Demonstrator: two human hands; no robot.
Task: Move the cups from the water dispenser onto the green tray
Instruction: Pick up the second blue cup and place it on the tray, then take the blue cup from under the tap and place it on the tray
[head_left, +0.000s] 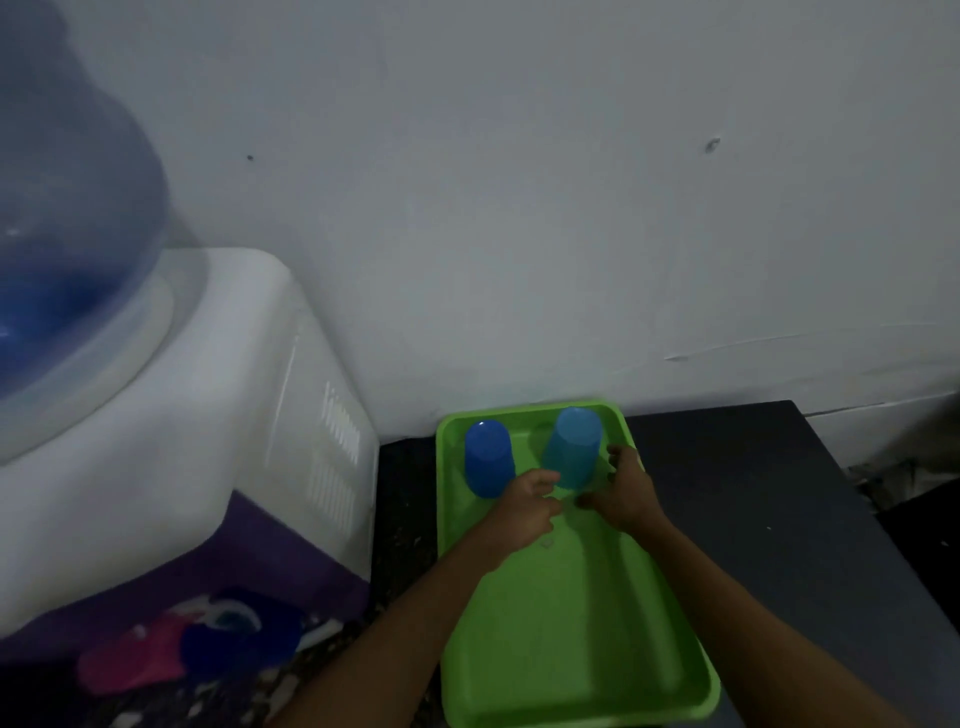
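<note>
The green tray lies on a dark table next to the water dispenser. Two cups stand upside down at its far end: a dark blue cup on the left and a light blue cup on the right, which leans slightly. My left hand has its curled fingers on the light blue cup's lower left edge. Just right of that cup, my right hand has its fingers spread, with a small gap to the cup. A pink cup and a blue cup sit blurred at the dispenser's front.
A large blue water bottle sits on top of the white and purple dispenser. The dark table reaches right of the tray to an edge. A white wall stands directly behind the tray.
</note>
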